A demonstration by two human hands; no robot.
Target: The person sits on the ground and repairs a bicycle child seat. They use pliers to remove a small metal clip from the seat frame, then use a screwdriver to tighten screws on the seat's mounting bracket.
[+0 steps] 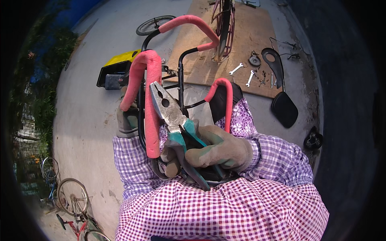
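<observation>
My right hand (217, 150), in a grey-green work glove, grips the teal handles of a pair of pliers (169, 108); their steel jaws point up and left, close to a pink foam-padded bar (149, 100) of a black metal frame. My left hand (126, 120), also gloved, holds that frame from behind the pink padding and is mostly hidden by it. More pink-padded bars (193, 24) of the same frame arch upward beyond the hands. Purple checked sleeves cover both forearms.
A wooden board (249, 28) lies on the concrete ground with wrenches (236, 69), small parts and a black chain guard (275, 64). A bicycle wheel (225, 28) stands on it. A yellow-black box (114, 70) sits left; a black saddle (284, 108) right; bicycles (72, 201) lower left.
</observation>
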